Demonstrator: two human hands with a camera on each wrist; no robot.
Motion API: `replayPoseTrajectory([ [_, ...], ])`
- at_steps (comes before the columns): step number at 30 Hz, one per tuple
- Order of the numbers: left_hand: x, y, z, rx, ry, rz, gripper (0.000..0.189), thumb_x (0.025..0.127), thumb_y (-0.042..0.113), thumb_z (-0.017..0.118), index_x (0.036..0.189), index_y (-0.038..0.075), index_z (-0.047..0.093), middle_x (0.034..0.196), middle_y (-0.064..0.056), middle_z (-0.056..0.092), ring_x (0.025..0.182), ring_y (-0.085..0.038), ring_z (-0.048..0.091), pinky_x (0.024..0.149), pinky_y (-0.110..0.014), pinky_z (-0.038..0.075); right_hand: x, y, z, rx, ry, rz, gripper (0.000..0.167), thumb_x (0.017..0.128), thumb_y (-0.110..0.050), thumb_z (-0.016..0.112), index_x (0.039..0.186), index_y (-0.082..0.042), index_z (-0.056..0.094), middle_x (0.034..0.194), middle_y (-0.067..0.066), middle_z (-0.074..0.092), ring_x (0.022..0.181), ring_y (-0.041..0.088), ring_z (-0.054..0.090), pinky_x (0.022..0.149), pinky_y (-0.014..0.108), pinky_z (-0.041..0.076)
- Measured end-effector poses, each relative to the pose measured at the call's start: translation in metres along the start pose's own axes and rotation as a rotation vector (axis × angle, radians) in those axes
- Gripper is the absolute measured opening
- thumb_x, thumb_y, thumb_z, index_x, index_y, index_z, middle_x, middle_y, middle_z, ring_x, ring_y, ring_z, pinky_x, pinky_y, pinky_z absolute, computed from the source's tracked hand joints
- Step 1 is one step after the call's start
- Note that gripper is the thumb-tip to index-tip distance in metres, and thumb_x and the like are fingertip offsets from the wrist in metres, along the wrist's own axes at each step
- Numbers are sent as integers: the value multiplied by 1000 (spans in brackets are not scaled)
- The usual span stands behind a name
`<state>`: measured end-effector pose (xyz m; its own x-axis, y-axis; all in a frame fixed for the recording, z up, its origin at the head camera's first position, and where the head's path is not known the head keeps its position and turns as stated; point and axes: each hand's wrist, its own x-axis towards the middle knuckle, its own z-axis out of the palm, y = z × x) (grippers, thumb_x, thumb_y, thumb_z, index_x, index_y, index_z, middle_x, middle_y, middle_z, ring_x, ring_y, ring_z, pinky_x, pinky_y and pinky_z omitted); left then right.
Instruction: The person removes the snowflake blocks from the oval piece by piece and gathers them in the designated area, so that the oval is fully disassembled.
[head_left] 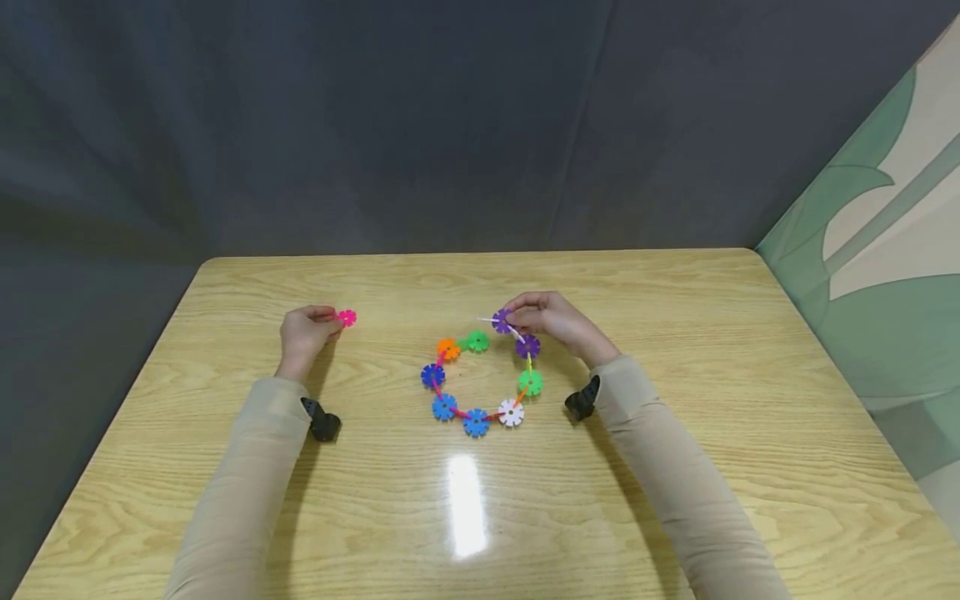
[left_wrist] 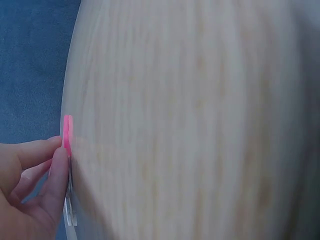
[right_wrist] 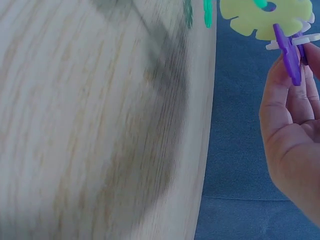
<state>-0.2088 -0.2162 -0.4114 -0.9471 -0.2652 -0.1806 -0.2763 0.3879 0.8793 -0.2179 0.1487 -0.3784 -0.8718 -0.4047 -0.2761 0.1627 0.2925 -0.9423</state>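
Observation:
My left hand (head_left: 303,340) is over the left of the table, pinching a pink notched snowflake disc (head_left: 347,317) between thumb and fingertips. The left wrist view shows this pink disc (left_wrist: 68,134) edge-on. To the right, my right hand (head_left: 562,323) grips a purple snowflake disc (head_left: 501,320) at one end of a chain of linked discs. A white disc (head_left: 516,334) joins it to another purple disc (head_left: 528,346). Seen from the right wrist, a purple disc (right_wrist: 287,57) stands beside a yellow one (right_wrist: 250,20). A green disc (head_left: 478,340) ends the chain's other side, apart from the held end.
The rest of the chain curves round as an open ring, with an orange disc (head_left: 448,348), a dark blue disc (head_left: 432,375), lighter blue discs (head_left: 476,422) and a white disc (head_left: 512,412). A wooden table (head_left: 675,500) lies beneath, against a dark curtain (head_left: 412,125).

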Motion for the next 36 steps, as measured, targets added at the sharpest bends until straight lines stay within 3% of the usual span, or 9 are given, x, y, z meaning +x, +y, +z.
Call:
replayPoseTrajectory([
  [8, -3, 12, 10, 109, 0, 118, 31, 91, 2, 60, 120, -11, 60, 115, -29, 62, 74, -3, 59, 67, -10, 54, 1, -1, 0, -53, -23, -25, 27, 96, -14, 55, 117, 3, 57, 87, -13, 65, 83, 5, 61, 84, 26, 52],
  [16, -16, 36, 40, 110, -186, 200, 33, 93, 7, 59, 123, -7, 59, 118, -26, 62, 103, -33, 63, 81, -30, 59, 3, -2, 2, -22, -52, -38, 23, 96, -10, 53, 115, 3, 57, 83, -13, 67, 74, 1, 58, 68, 19, 49],
  [20, -26, 48, 55, 84, -277, 232, 35, 94, 11, 59, 125, -6, 58, 119, -25, 62, 105, -35, 63, 85, -38, 58, 4, -2, 5, 1, -62, -34, 21, 96, -9, 52, 113, 2, 57, 78, -13, 66, 66, 1, 53, 59, 17, 43],
  [27, -45, 65, 75, -74, -463, 223, 40, 96, 19, 57, 128, -4, 55, 125, -24, 59, 110, -39, 60, 93, -45, 54, 3, -5, 7, 10, -84, -40, 24, 96, -9, 53, 115, 5, 56, 75, -12, 65, 62, 3, 49, 55, 18, 41],
  [32, -52, 71, 88, -33, -560, 262, 43, 96, 24, 59, 129, -3, 55, 127, -20, 60, 111, -35, 60, 92, -40, 55, 1, -7, 7, -37, -80, -43, 29, 96, -13, 55, 118, 6, 58, 77, -10, 63, 63, 5, 50, 58, 20, 44],
  [36, -54, 72, 95, 22, -609, 290, 45, 94, 28, 61, 129, 0, 56, 127, -16, 61, 112, -30, 61, 91, -37, 54, 0, -8, 7, -88, -70, -50, 29, 96, -14, 55, 118, 4, 60, 88, -7, 67, 77, 7, 58, 72, 24, 49],
])
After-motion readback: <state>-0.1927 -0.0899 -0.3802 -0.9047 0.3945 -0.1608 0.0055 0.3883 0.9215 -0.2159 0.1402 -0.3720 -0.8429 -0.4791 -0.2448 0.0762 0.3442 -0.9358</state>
